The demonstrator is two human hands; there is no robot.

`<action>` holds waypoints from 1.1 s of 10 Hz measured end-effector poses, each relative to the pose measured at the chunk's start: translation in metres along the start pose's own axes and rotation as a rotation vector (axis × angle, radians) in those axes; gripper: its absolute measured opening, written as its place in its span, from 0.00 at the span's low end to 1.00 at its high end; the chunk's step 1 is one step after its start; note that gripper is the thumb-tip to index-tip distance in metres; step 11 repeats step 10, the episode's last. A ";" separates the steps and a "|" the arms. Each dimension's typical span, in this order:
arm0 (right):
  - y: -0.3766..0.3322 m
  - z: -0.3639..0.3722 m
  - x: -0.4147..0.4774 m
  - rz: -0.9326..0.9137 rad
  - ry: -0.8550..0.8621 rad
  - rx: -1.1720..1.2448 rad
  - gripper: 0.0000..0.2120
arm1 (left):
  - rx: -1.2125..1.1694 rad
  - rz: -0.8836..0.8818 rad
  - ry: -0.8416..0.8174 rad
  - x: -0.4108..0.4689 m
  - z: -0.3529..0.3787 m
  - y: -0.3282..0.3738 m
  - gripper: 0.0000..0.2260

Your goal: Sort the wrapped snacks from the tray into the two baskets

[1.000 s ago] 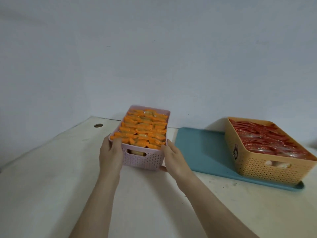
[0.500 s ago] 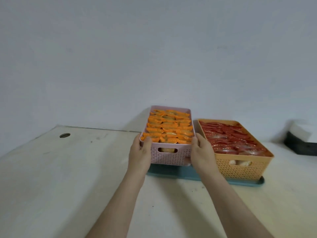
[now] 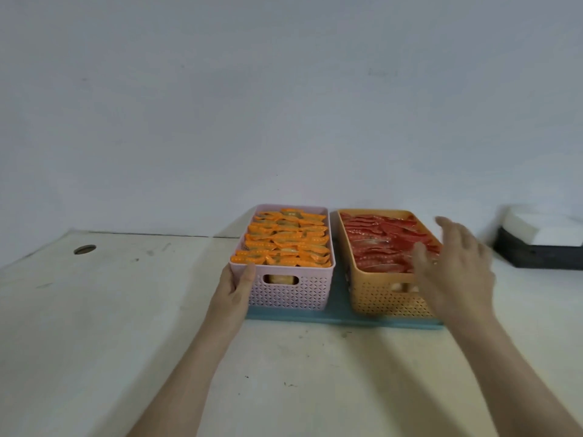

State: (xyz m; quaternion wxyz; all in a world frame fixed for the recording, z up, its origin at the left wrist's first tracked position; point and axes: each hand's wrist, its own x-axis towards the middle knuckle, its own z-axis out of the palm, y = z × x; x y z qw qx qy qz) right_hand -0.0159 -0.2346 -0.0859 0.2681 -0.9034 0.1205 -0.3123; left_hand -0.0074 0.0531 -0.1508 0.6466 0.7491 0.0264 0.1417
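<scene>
Head: left hand (1 only) on pink basket

The pink basket holds orange snacks — the orange basket, red snacks. Both stand on the teal tray.

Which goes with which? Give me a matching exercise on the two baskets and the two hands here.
Column one:
1. pink basket
2. orange basket
3. left hand
4. right hand

Column two:
A. full of red-wrapped snacks
B. grips a basket's near left corner
C. full of orange-wrapped snacks
D. fingers spread, holds nothing

Pairs: 1-C, 2-A, 3-B, 4-D
</scene>
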 end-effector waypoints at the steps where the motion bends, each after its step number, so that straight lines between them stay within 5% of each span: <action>1: 0.041 -0.003 0.010 0.231 -0.237 0.149 0.26 | 0.049 0.002 -0.058 0.002 -0.001 -0.009 0.28; 3: 0.060 0.004 0.012 0.227 -0.322 0.424 0.22 | 0.122 0.044 -0.157 0.000 -0.007 -0.027 0.52; 8: 0.061 0.001 0.005 0.174 -0.301 0.411 0.29 | 0.340 0.027 -0.018 -0.009 -0.002 -0.011 0.48; 9: 0.065 -0.024 0.004 0.113 -0.187 0.428 0.27 | 0.257 0.106 0.162 -0.015 -0.009 0.019 0.42; 10: 0.072 -0.067 0.006 0.041 0.037 0.570 0.24 | 0.094 0.370 0.347 -0.037 -0.027 0.074 0.22; 11: 0.072 -0.067 0.006 0.041 0.037 0.570 0.24 | 0.094 0.370 0.347 -0.037 -0.027 0.074 0.22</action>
